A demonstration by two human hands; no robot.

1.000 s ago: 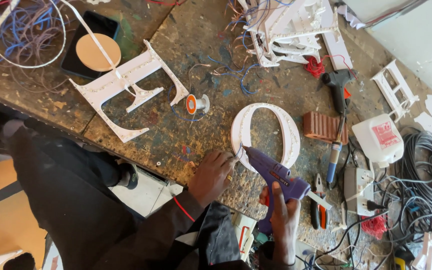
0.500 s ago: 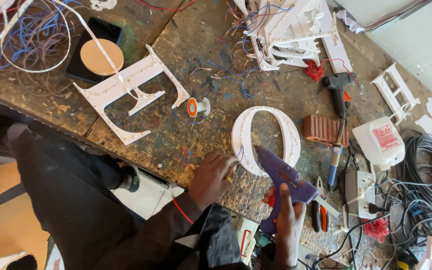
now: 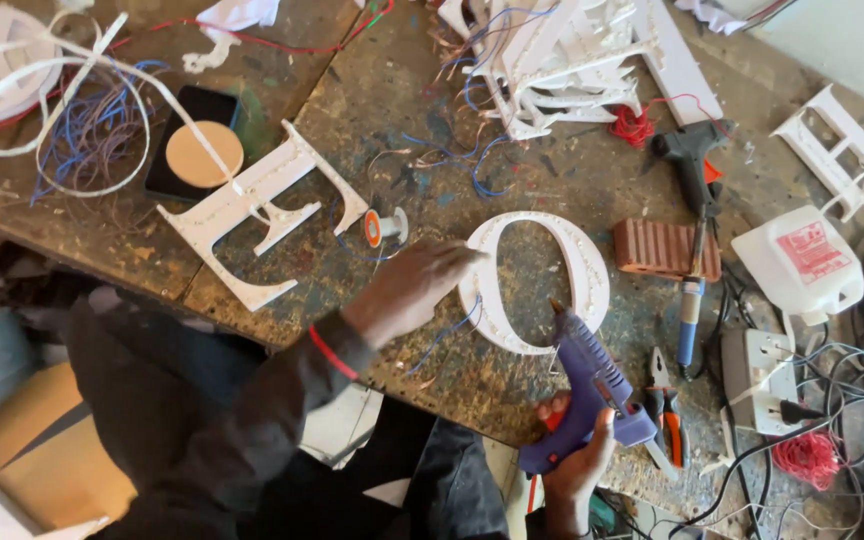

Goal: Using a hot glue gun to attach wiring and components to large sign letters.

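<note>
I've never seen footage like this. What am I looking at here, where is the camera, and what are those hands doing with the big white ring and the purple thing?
There is no machine here: a person wears a camera on the head, so you look down on their own hands and a cluttered workbench. The left hand touches the rim of a white O-shaped letter lying flat. The right hand holds a purple glue gun, nozzle pointing at the letter's lower edge. Nearby lie a white E-shaped letter, a black glue gun, pliers, a small ridged brown block and tangled wires.

Matt white plastic letter O (image 3: 535,283) on rough, paint-stained wooden bench (image 3: 372,110)
</note>
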